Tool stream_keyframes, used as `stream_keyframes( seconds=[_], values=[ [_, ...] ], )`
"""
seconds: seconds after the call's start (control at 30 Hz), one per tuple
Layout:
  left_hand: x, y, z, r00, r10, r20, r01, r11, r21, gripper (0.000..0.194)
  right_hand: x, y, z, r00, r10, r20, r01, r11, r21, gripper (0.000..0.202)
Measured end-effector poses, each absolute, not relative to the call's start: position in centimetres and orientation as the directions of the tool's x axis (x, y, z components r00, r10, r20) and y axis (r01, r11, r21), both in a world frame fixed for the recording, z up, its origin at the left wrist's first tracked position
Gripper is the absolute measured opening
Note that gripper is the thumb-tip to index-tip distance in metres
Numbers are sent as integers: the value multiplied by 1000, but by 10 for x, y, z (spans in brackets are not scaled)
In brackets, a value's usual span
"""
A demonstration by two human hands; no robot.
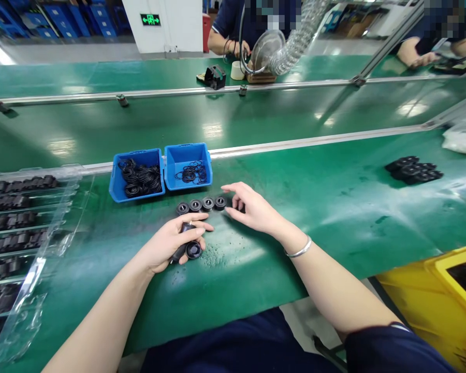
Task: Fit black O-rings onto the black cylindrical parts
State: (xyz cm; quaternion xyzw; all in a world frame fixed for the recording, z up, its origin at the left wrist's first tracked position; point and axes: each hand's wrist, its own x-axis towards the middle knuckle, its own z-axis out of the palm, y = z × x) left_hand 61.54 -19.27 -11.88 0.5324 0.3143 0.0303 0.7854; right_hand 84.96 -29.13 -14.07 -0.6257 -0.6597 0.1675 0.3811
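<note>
My left hand (180, 241) is closed around black cylindrical parts with thin metal pins. One round black part (194, 249) with a hollow face shows under the thumb. My right hand (250, 207) has thumb and index finger apart, at the right end of a row of round black parts with pale centres. The rightmost round part (220, 202) lies beside these fingertips; whether they touch it I cannot tell. My left fingers are just in front of the leftmost round part (182, 208). Small dark specks or droplets dot the green table (279, 269) between the hands.
Behind the row stand two blue bins (137, 199) holding thin black rings. Clear plastic trays (68, 207) with black parts lie left. A black cluster of parts (413, 170) sits right, above a yellow crate (415, 290). Two people work across the metal rail (295, 142).
</note>
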Motion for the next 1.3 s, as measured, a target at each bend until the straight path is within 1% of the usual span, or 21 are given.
stream_keyframes(
  seconds=[0.1,0.17,0.2,0.3,0.37,0.43,0.53,0.63,0.7,0.77,0.8,0.87,0.9,0.97,1.03,1.13,1.23,1.3],
  values=[
    [616,-197,-115,806,392,-443,210,511,834,47,843,-299,-127,146,866,479,674,267,-689,24],
    [617,-201,-112,798,421,-432,142,565,813,43,831,-304,-118,75,825,560,614,404,-678,19],
    [618,-203,-111,792,429,-435,120,589,799,41,824,-305,-115,-6,815,579,573,477,-666,24],
    [619,-206,-112,774,429,-466,94,650,754,36,803,-307,-112,-288,768,571,518,627,-582,44],
    [620,-207,-114,765,433,-477,74,676,733,31,793,-306,-115,-381,756,532,555,647,-523,42],
    [621,-208,-116,763,442,-471,41,695,718,25,787,-304,-119,-382,775,503,596,623,-507,36],
    [621,-207,-117,760,458,-461,-3,711,703,20,787,-302,-124,-344,799,494,617,588,-523,38],
    [620,-206,-116,737,478,-478,-4,710,704,23,790,-302,-127,-308,805,507,608,577,-546,43],
    [619,-205,-114,721,490,-490,5,704,711,26,792,-303,-128,-254,823,508,573,551,-607,44],
    [618,-204,-112,707,509,-491,-5,698,716,26,794,-304,-127,-151,856,494,512,495,-702,44],
    [618,-203,-111,700,519,-490,-10,694,720,26,795,-305,-126,-81,872,482,457,463,-759,43],
    [617,-201,-109,693,535,-483,-12,678,735,26,798,-305,-124,70,898,434,281,400,-873,43],
    [617,-201,-108,694,541,-475,-6,664,747,26,800,-305,-124,141,905,401,166,378,-911,42],
    [616,-201,-106,713,540,-447,15,626,780,25,807,-303,-122,251,910,331,-45,353,-935,37],
    [615,-203,-105,757,499,-422,65,584,809,21,815,-300,-121,338,901,273,-150,338,-929,33],
    [612,-206,-104,819,329,-470,267,505,821,18,828,-296,-120,439,875,203,-150,295,-944,33],
    [611,-210,-104,832,168,-529,450,355,819,24,839,-294,-119,471,872,132,-149,226,-963,40],
    [610,-211,-105,840,121,-529,482,281,830,29,843,-294,-120,468,879,89,-200,204,-958,38]
  ],
)
